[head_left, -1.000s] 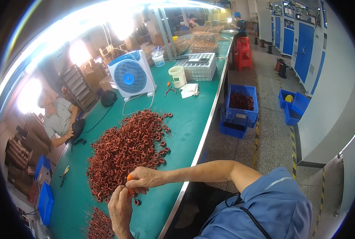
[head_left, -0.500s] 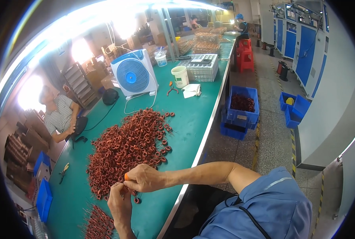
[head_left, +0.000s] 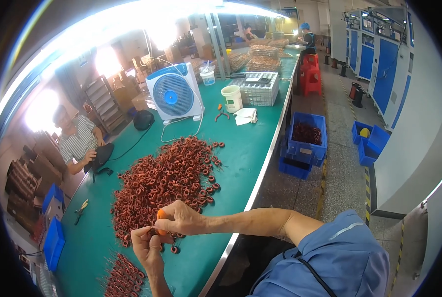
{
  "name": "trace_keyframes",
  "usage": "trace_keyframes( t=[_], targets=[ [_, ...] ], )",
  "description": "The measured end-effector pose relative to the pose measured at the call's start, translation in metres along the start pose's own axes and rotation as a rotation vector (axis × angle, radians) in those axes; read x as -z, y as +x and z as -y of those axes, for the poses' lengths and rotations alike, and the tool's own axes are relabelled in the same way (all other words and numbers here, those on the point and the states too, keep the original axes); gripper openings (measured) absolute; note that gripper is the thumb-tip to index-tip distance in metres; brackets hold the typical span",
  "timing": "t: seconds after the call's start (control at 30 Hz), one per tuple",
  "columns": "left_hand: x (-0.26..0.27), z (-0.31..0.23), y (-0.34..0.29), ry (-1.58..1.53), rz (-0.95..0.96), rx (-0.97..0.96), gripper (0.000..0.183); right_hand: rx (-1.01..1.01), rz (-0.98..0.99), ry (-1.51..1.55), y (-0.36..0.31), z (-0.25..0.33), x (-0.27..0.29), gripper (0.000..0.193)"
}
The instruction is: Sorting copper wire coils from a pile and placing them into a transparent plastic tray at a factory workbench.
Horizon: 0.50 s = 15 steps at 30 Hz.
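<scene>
My right hand (head_left: 184,219) is closed round a tool with an orange handle (head_left: 161,215); its working end is hidden by my fingers. Just below and left of it, my left hand (head_left: 149,247) pinches with thumb and forefinger, the fingertips close to the right hand. What sits in that pinch is too small and covered to make out. Both hands are over the near edge of a big heap of red-brown wire-wound ring coils (head_left: 164,180). One loose coil (head_left: 174,249) lies beside my hands. Nearer me is a smaller group of coils (head_left: 124,278) with wire ends sticking out.
On the green table (head_left: 231,173) are a blue-white fan (head_left: 174,96), a white bucket (head_left: 232,98), orange-handled pliers (head_left: 222,113), a white cloth (head_left: 246,116) and yellow-handled pliers (head_left: 82,212). Blue crates (head_left: 305,148) stand right of the table. A person (head_left: 80,138) sits across.
The view has shifted slightly, so the table and heap appear farther right. More of the orange handle shows in my right hand. My left fingers have turned, with the thumb now more upright.
</scene>
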<state>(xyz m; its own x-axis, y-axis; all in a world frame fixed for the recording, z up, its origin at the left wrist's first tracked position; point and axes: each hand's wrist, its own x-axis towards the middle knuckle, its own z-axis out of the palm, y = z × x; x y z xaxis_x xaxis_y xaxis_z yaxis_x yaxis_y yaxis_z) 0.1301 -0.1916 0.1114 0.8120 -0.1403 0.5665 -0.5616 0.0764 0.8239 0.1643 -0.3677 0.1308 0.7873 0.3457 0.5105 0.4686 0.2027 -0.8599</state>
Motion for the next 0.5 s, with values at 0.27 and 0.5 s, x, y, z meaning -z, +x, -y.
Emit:
trace_keyframes(
  t=[0.27, 0.5],
  targets=[
    [0.007, -0.010, 0.008, -0.024, -0.021, 0.089, 0.024, -0.132, 0.078, -0.210, 0.017, -0.008, 0.005, 0.035],
    [-0.007, -0.016, 0.009, -0.133, -0.022, 0.205, 0.023, -0.148, 0.185, 0.352, 0.011, -0.010, 0.004, 0.060]
  ],
)
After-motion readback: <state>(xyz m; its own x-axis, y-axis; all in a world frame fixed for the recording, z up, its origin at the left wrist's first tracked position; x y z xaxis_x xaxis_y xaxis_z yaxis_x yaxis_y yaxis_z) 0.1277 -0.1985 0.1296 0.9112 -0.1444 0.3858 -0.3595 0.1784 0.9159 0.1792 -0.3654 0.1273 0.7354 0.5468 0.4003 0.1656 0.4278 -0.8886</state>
